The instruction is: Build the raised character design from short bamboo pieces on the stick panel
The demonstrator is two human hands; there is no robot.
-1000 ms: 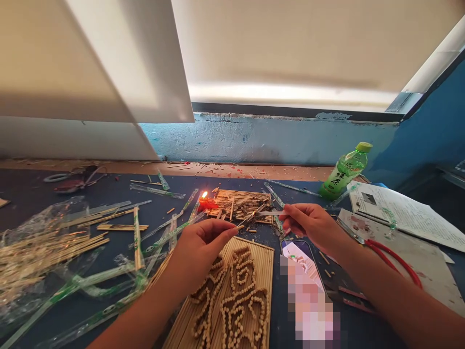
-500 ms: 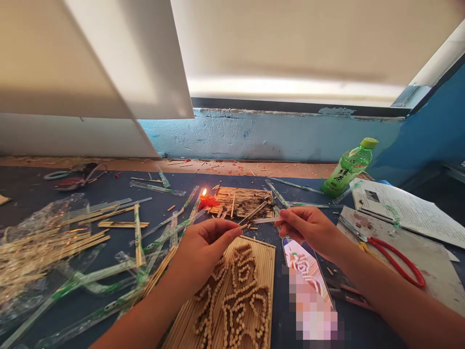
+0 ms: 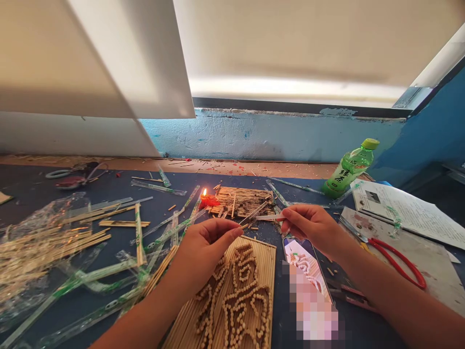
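My left hand (image 3: pixel 209 249) is closed in a pinch on a small tan stick piece (image 3: pixel 244 226), its far end hard to separate from the clutter behind. A thin pale strip (image 3: pixel 268 218) points left from the pinched fingers of my right hand (image 3: pixel 303 223); whether it is a blade or plastic I cannot tell. Below both hands lies a panel of wooden sticks (image 3: pixel 267 281) with curved rows of small round stick pieces on top, partly covered by my left hand. Behind the hands, a scorched stick mat (image 3: pixel 250 196) sits beside a lit red candle (image 3: pixel 208 198).
A phone (image 3: pixel 308 271) showing a similar pattern lies right of the panel. Red-handled scissors (image 3: pixel 399 261), papers (image 3: pixel 417 213) and a green tea bottle (image 3: pixel 348 167) are farther right. Loose sticks (image 3: pixel 83 242) and plastic wrappers (image 3: pixel 105 271) spread over the left side.
The strip in my right hand has risen slightly and tilted a little. My left hand stays almost still, and the view has shifted very slightly.
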